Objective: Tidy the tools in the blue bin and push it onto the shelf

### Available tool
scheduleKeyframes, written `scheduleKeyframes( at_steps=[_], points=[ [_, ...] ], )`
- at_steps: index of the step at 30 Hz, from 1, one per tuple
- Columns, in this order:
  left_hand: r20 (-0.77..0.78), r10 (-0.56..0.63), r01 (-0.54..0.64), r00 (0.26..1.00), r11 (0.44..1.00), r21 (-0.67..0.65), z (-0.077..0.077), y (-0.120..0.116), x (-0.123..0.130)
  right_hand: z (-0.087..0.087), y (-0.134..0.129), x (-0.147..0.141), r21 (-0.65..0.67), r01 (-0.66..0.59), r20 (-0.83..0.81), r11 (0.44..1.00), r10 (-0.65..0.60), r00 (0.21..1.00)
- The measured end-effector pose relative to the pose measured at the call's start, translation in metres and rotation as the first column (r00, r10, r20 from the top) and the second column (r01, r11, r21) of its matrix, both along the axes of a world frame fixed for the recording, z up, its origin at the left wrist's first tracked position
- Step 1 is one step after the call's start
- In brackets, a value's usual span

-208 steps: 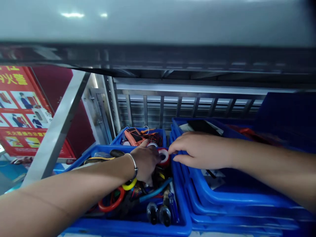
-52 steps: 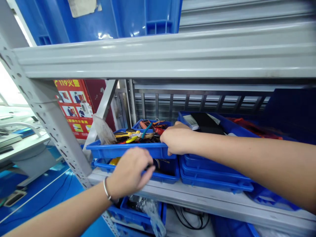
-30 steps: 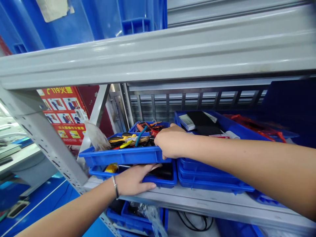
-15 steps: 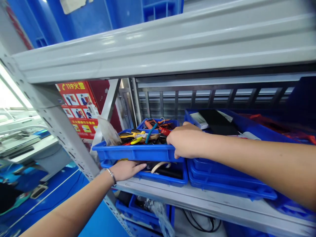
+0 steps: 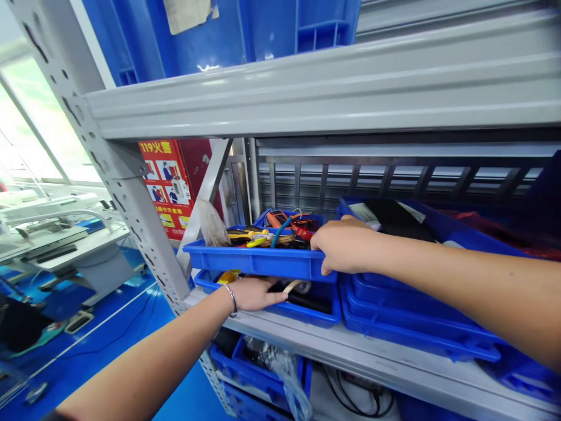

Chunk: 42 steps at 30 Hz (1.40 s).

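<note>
My right hand (image 5: 344, 241) is closed on the right front corner of the upper blue bin (image 5: 258, 261), which is raised at the front above the lower bin. Yellow-handled pliers (image 5: 245, 235), a blue-handled tool (image 5: 280, 230) and other hand tools lie in this upper bin. My left hand (image 5: 252, 293) reaches into the lower blue bin (image 5: 322, 317), thumb stretched out and fingers partly hidden among the contents. Beside the thumb is a curved tan strip (image 5: 293, 285). A yellow item (image 5: 228, 277) shows behind my left wrist.
Stacked blue bins (image 5: 407, 321) stand to the right on the same grey shelf (image 5: 372, 345). A thick shelf beam (image 5: 307, 99) crosses above my hands, and a perforated upright (image 5: 140, 234) stands at left. Below are more bins and a clear plastic bag (image 5: 284, 374).
My left hand has moved right and deeper into the lower bin, toward the tan strip. My right hand keeps its hold on the upper bin. The view has shifted left.
</note>
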State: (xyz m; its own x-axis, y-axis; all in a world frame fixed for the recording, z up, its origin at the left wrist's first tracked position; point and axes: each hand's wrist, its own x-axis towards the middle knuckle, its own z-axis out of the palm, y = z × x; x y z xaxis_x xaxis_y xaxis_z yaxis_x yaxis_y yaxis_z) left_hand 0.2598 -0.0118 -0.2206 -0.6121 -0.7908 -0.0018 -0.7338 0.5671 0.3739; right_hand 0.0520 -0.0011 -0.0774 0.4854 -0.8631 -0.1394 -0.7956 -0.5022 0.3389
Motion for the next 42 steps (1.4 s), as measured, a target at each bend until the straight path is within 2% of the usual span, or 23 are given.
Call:
scheduleKeyframes(
  at_steps=[2, 4, 6, 9, 12, 16, 19, 21, 24, 28, 30, 33, 35, 40, 42],
  points=[
    [0.032, -0.042, 0.044, 0.999, 0.997, -0.06, -0.002, 0.018, 0.0, 0.0, 0.0, 0.0, -0.004, 0.01, 0.0, 1.0, -0.01, 1.0],
    [0.059, -0.025, 0.034, 0.998, 0.986, -0.161, -0.005, 0.035, 0.001, -0.001, -0.001, 0.0, -0.005, 0.014, 0.004, 1.0, -0.014, 1.0],
    [0.075, 0.022, -0.003, 0.997, 0.971, -0.238, -0.008, 0.048, 0.006, -0.002, -0.002, -0.001, -0.001, 0.011, 0.015, 1.0, -0.011, 1.0],
    [0.084, 0.146, -0.118, 0.986, 0.956, -0.27, -0.009, 0.055, 0.021, -0.002, -0.002, -0.001, 0.015, 0.029, 0.026, 0.999, -0.029, 0.999],
    [0.05, 0.304, -0.286, 0.951, 0.933, -0.219, -0.008, 0.052, 0.042, 0.0, -0.001, -0.001, 0.025, 0.043, 0.025, 0.999, -0.044, 0.999],
    [-0.112, 0.441, -0.445, 0.89, 0.895, -0.01, -0.008, 0.046, 0.063, 0.001, 0.0, -0.001, 0.036, 0.055, 0.027, 0.998, -0.056, 0.998],
    [-0.32, 0.478, -0.436, 0.818, 0.878, 0.196, -0.013, 0.039, 0.072, 0.0, -0.002, -0.002, 0.036, 0.02, 0.024, 0.999, -0.02, 0.999],
    [-0.454, 0.509, -0.423, 0.731, 0.861, 0.283, -0.02, 0.033, 0.076, -0.001, -0.004, -0.003, 0.024, -0.005, 0.03, 1.0, 0.005, 1.0],
    [-0.526, 0.567, -0.522, 0.634, 0.815, 0.251, -0.029, 0.025, 0.08, -0.003, -0.006, -0.005, 0.009, 0.006, 0.038, 1.0, -0.006, 0.999],
    [-0.507, 0.594, -0.662, 0.625, 0.747, 0.058, -0.036, 0.024, 0.083, -0.004, -0.006, -0.006, 0.012, 0.032, 0.031, 0.999, -0.032, 0.999],
    [-0.541, 0.567, -0.655, 0.622, 0.755, 0.038, -0.036, 0.027, 0.086, -0.004, -0.007, -0.005, 0.012, 0.028, 0.031, 1.0, -0.029, 0.999],
    [-0.617, 0.51, -0.59, 0.599, 0.803, 0.092, -0.037, 0.032, 0.095, -0.004, -0.007, -0.005, 0.006, 0.015, 0.03, 1.0, -0.015, 0.999],
    [-0.694, 0.492, -0.549, 0.526, 0.819, 0.164, -0.041, 0.034, 0.102, -0.004, -0.007, -0.004, 0.006, 0.018, 0.028, 1.0, -0.018, 0.999],
    [-0.877, 0.45, -0.494, 0.167, 0.808, 0.32, -0.06, 0.037, 0.113, -0.003, -0.004, -0.004, 0.005, 0.029, 0.036, 1.0, -0.029, 0.999],
    [-0.891, 0.44, -0.49, 0.111, 0.804, 0.336, -0.066, 0.037, 0.111, -0.003, -0.005, -0.004, 0.008, 0.036, 0.034, 0.999, -0.036, 0.999]
  ],
)
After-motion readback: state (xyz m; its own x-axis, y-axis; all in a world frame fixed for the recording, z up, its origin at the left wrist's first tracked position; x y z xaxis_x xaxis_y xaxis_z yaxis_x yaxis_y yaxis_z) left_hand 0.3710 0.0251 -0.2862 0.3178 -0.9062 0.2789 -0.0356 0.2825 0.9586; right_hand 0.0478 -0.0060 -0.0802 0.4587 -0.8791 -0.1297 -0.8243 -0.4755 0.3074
